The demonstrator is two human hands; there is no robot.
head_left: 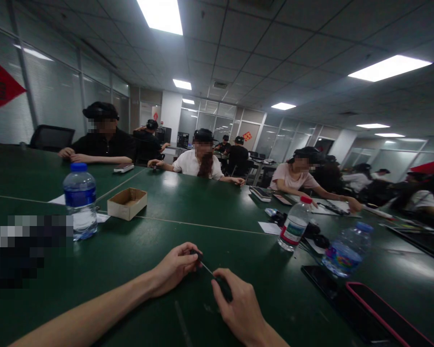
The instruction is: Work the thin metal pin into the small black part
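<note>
Toward ten o'clock from the tool [224,288], a shallow, oblong box [127,206] in plain tan and looking like card is standing open, its corners square; to its left, a round-shouldered blue-capped bottle [79,197] is showing smooth clear plastic around a blue label. At two o'clock, a slimmer red-capped bottle [293,229] is catching light, and just short of three, another clear bottle [347,253] is wearing a blue cap and a many-coloured label. Just past three, a flat, round-cornered phone [386,308] is lying with its pink rim framing a dark face. The tool itself is pairing a stout dark handle with a thin, straight metallic shaft, and is slanting up toward eleven at six o'clock of the view, over the table [202,202]. The right hand [242,301] is closing around the handle; the left hand [177,267] is pinching a small dark piece [194,252] at the shaft's far end, though I cannot tell how the two are joining. Dark green and glossy, the table is mirroring the lights and showing pale seams. Near twelve, a person in white [188,164] is sitting across it; between ten and eleven, a person in black [110,147] is resting both arms there. Farther back, glass partitions [275,140] are lining the room beneath a gridded ceiling [260,38].
</note>
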